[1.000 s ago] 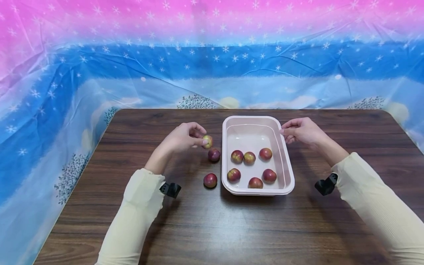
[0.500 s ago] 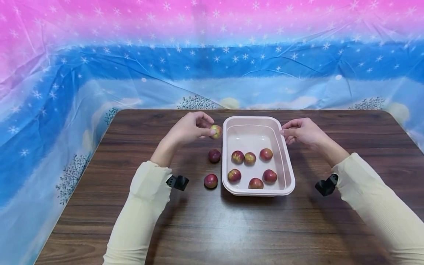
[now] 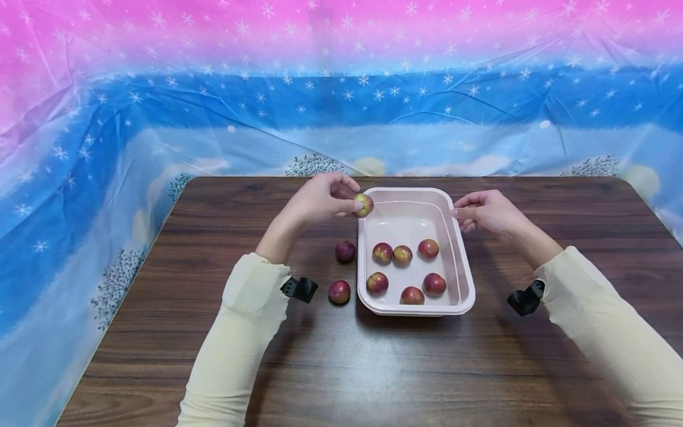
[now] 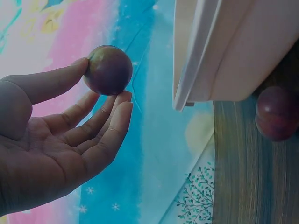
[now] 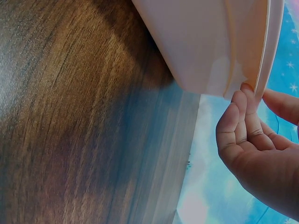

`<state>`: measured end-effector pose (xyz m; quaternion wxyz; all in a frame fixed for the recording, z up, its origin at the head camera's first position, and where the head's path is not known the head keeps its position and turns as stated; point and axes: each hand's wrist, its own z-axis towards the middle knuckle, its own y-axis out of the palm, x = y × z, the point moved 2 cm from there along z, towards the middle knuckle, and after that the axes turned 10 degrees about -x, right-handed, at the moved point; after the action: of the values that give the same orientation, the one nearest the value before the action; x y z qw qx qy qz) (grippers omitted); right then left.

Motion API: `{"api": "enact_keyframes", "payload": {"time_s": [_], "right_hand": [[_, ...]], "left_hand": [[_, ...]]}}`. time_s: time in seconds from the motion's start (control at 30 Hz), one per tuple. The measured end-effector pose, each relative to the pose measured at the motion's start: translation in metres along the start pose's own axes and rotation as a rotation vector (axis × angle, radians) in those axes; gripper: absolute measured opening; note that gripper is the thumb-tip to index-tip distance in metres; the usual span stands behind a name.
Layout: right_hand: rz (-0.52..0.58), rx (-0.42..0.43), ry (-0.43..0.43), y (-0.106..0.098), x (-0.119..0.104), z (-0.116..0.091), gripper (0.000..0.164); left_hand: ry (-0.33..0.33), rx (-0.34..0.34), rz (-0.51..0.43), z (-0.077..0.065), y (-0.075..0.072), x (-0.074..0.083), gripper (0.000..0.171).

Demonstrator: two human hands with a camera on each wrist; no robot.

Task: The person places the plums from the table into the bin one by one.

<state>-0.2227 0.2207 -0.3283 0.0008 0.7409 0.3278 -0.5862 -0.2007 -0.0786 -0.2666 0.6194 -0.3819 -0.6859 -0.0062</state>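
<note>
My left hand (image 3: 326,198) pinches a red-and-yellow plum (image 3: 364,205) between thumb and fingertips, at the left rim of a pale pink plastic basin (image 3: 416,309). In the left wrist view the held plum (image 4: 109,70) is up off the table, beside the basin wall (image 4: 243,56). My right hand (image 3: 488,212) grips the basin's right rim; the right wrist view has its thumb on one side of the rim (image 5: 267,56) and curled fingers (image 5: 229,123) under the other. Several plums (image 3: 428,248) lie on the basin floor, mostly in its near half.
Left of the basin, a dark plum (image 3: 345,251) and a redder plum (image 3: 339,292) lie on the brown wooden table (image 3: 341,367). A snowflake-patterned cloth (image 3: 299,101) hangs behind the table and along its left side. Each wrist carries a black camera mount (image 3: 300,289).
My left hand has moved up and to the right with the plum, from beside the dark plum to the basin's left rim. The right hand and basin stay put.
</note>
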Motion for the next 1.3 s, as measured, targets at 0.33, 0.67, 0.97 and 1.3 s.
{"api": "enact_keyframes", "payload": {"time_s": [0.33, 0.67, 0.97, 1.3], "right_hand": [[-0.001, -0.001, -0.002, 0.0, -0.001, -0.001, 0.037], [-0.004, 0.004, -0.001, 0.0, 0.0, 0.0, 0.038], [-0.008, 0.002, -0.001, 0.0, 0.0, 0.0, 0.038], [0.012, 0.006, -0.003, 0.0, 0.0, 0.0, 0.037]], "left_hand": [[0.016, -0.013, 0.022, 0.004, 0.008, 0.005, 0.029], [0.021, -0.019, 0.067, 0.009, 0.018, 0.004, 0.029], [0.026, -0.006, 0.129, 0.01, 0.02, 0.004, 0.031], [0.012, -0.002, 0.106, 0.007, 0.016, -0.001, 0.032]]}}
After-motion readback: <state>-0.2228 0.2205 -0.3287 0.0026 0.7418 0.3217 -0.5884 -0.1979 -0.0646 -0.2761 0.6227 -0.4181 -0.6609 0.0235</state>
